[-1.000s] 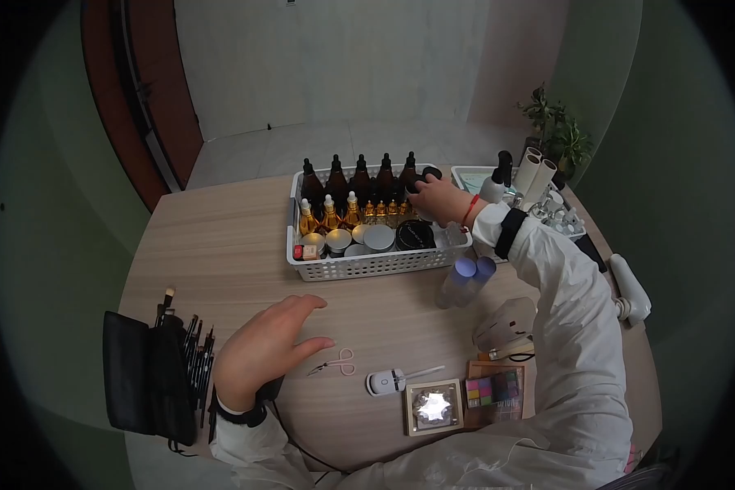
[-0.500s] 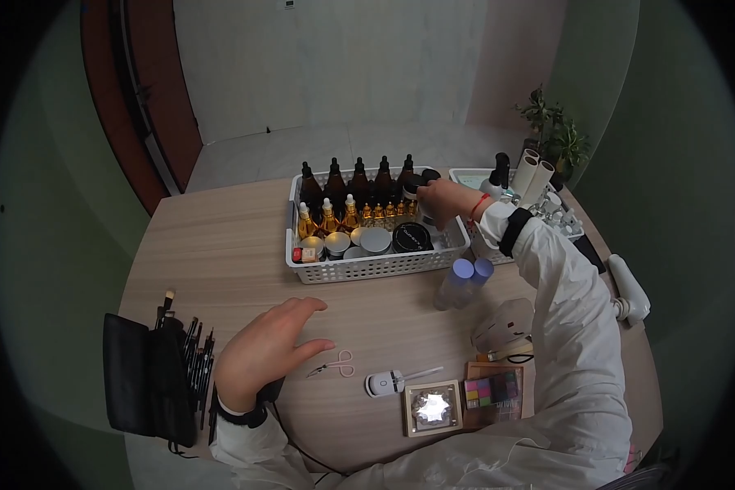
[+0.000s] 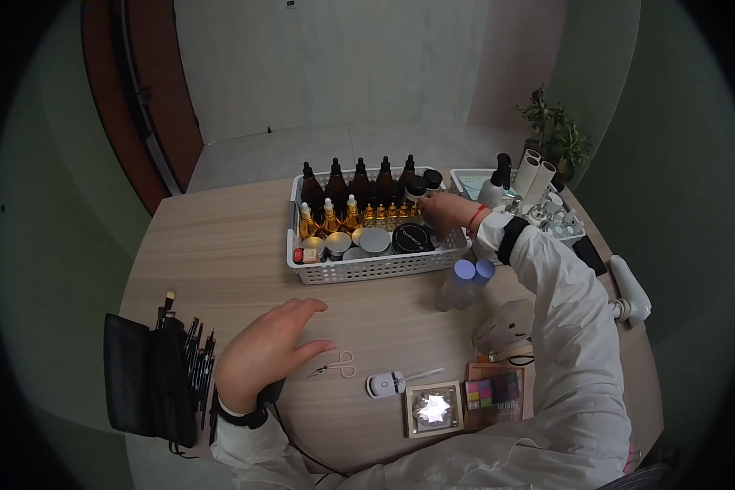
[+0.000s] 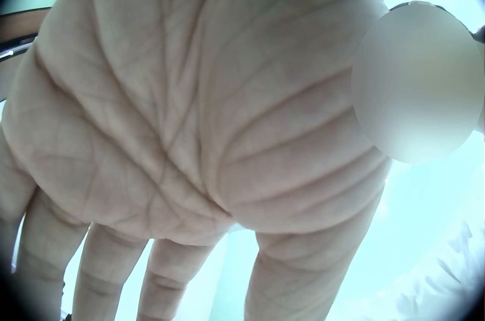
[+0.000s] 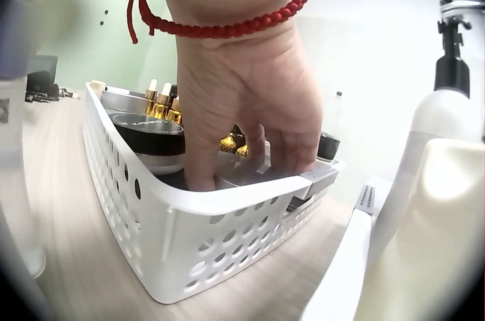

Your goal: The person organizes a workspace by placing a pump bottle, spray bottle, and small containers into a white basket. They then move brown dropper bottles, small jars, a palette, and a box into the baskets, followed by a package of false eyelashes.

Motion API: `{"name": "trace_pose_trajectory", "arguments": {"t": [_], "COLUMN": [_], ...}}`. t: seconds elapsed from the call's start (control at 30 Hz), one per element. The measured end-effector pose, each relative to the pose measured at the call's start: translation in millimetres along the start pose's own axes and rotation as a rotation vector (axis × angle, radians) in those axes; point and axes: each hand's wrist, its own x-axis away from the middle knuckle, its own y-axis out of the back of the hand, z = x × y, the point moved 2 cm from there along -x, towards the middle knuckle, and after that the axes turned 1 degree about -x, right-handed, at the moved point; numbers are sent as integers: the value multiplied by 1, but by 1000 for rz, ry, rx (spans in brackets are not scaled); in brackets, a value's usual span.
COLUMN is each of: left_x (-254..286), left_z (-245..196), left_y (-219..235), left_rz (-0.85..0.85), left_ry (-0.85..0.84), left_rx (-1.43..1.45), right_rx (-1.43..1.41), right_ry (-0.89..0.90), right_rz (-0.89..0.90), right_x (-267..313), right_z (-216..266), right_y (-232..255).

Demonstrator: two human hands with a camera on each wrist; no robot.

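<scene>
My right hand (image 3: 449, 214) reaches into the right end of the white basket (image 3: 384, 267), beside two black-lidded jars (image 3: 416, 187). In the right wrist view the thumb and fingers of the hand (image 5: 250, 101) point down past the basket's rim (image 5: 216, 201), around grey and see-through items; the fingertips are partly hidden, and a grip cannot be made out. A black round container (image 5: 151, 135) sits beside the thumb. My left hand (image 3: 265, 351) hovers with fingers extended, left of the pink scissors (image 3: 345, 365); its palm (image 4: 189, 109) holds nothing.
The basket also holds brown bottles (image 3: 336, 184), gold dropper bottles and silver tins (image 3: 374, 241). Two purple-capped bottles (image 3: 463, 286) stand before it. A second white tray (image 3: 576, 232) is at the right. Brushes (image 3: 196, 359), a white device (image 3: 386, 384) and palettes (image 3: 494, 390) lie nearer.
My right hand has moved from over the black lids at the basket's back right corner down and toward the front, leaving both lids in view. My left hand stays in place.
</scene>
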Motion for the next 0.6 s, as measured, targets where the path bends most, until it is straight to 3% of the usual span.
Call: {"name": "trace_pose_trajectory", "arguments": {"t": [0.13, 0.27, 0.33, 0.4, 0.47, 0.6], "left_x": [1, 0, 0, -1, -2, -1], "left_z": [0, 0, 0, -1, -1, -1], "left_y": [0, 0, 0, 1, -1, -1], "left_rz": [-8, -16, -21, -4, 20, 0], "left_ry": [3, -6, -1, 18, 31, 15], "left_rx": [-5, -4, -12, -6, -4, -18], "right_rx": [-67, -75, -105, -155, -387, -296], "right_ry": [-84, -45, 44, 25, 173, 187], "right_rz": [71, 121, 8, 34, 28, 162], "right_x": [2, -1, 6, 11, 14, 15], "right_z": [5, -5, -2, 21, 40, 59], "right_y": [3, 16, 46, 69, 73, 47]}}
